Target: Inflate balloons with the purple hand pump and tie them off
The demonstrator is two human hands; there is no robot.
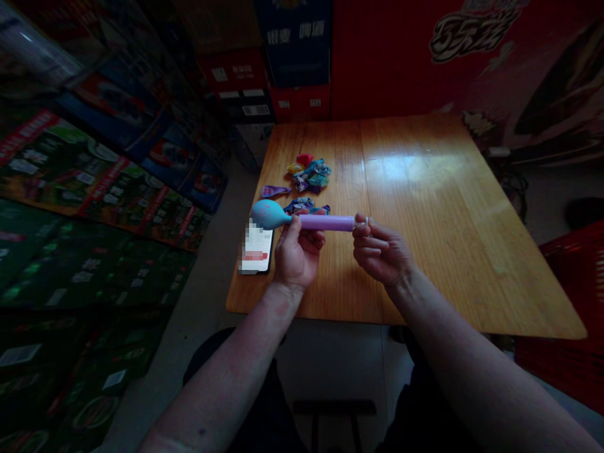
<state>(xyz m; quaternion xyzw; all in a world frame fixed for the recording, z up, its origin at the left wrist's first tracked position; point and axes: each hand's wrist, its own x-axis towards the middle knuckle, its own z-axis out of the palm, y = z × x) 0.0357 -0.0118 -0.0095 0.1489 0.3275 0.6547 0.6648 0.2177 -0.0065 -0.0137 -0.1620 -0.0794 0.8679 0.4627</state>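
A purple balloon pump lies level between my hands above the wooden table. On its left end sits a small, partly inflated light-blue balloon with pinkish marks. My left hand grips the pump near the balloon's neck, thumb on top. The fingers of my right hand are closed on the pump's pale handle at the right end. Behind the pump lie dark patterned deflated balloons, partly hidden. A flat purple balloon rests farther left, near a pile of crumpled colourful balloons.
A phone with a lit, partly blurred screen lies at the left edge of the wooden table. Stacked green cartons stand on the left, with other boxes behind. On the right is a red crate.
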